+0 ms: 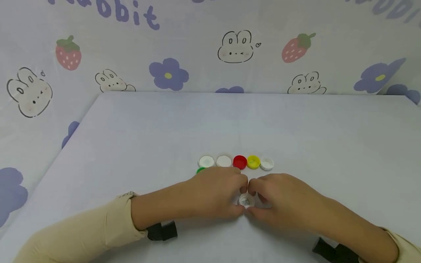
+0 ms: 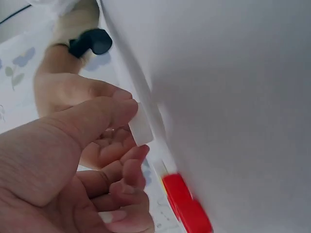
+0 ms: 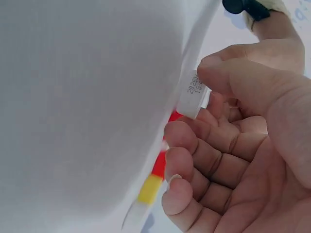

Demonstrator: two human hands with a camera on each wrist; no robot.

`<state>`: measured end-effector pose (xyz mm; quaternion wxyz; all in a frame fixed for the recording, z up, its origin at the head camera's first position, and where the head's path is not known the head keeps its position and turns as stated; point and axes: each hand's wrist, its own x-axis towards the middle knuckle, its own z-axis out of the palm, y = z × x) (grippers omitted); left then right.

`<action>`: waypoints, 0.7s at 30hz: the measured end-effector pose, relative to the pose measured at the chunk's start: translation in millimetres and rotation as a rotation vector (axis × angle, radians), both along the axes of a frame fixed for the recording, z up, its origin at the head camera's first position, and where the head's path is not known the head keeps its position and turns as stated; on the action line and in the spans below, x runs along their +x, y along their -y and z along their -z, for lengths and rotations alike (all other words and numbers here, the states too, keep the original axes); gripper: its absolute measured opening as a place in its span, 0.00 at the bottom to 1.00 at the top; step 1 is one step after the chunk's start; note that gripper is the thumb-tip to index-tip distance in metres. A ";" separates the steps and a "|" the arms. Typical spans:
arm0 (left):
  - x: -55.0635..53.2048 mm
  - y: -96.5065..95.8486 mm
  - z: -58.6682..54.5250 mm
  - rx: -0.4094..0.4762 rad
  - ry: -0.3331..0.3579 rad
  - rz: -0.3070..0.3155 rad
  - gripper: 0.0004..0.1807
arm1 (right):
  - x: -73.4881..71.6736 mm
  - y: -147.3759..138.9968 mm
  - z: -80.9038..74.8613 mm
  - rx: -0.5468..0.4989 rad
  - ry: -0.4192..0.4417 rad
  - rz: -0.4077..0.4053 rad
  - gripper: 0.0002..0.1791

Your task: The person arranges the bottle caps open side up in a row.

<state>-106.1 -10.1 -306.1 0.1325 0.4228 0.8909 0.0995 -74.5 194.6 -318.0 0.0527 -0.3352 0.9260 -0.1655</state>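
Observation:
A white bottle cap (image 1: pixel 246 200) lies on the white table, hollow side up, between both hands. My left hand (image 1: pixel 213 191) holds its left side with curled thumb and forefinger. From the right, my right hand (image 1: pixel 286 199) curls thumb and fingers around the same cap. Both thumbs press its near edge, their tips almost meeting. Printed characters show on the cap's side (image 3: pixel 191 94) in the right wrist view. Beyond the hands stands a row of caps: two white ones (image 1: pixel 206 161), a red cap (image 1: pixel 240 162), a yellow cap (image 1: pixel 253 162) and another white cap (image 1: pixel 266 164).
A green cap (image 1: pixel 200 170) peeks out behind the left hand, which hides most of it. Red caps (image 2: pixel 187 204) show close beside the left fingers in the left wrist view. A printed cloth (image 1: pixel 197 44) with rabbits, flowers and strawberries hangs behind the table's far edge.

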 end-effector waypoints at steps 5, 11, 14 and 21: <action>-17.3 -8.0 -2.0 0.017 -0.043 -0.022 0.09 | -15.3 -3.8 -2.8 -0.011 -0.050 0.041 0.12; -25.0 -15.1 -5.9 -0.011 -0.065 -0.042 0.10 | -24.1 -4.7 -2.7 -0.004 -0.098 0.056 0.11; -26.0 -16.7 -7.6 -0.030 -0.085 -0.045 0.09 | -25.5 -4.6 -2.8 0.012 -0.111 0.075 0.10; -25.5 -17.3 -7.2 -0.051 -0.118 -0.065 0.09 | -25.6 -4.6 -2.1 0.017 -0.138 0.097 0.08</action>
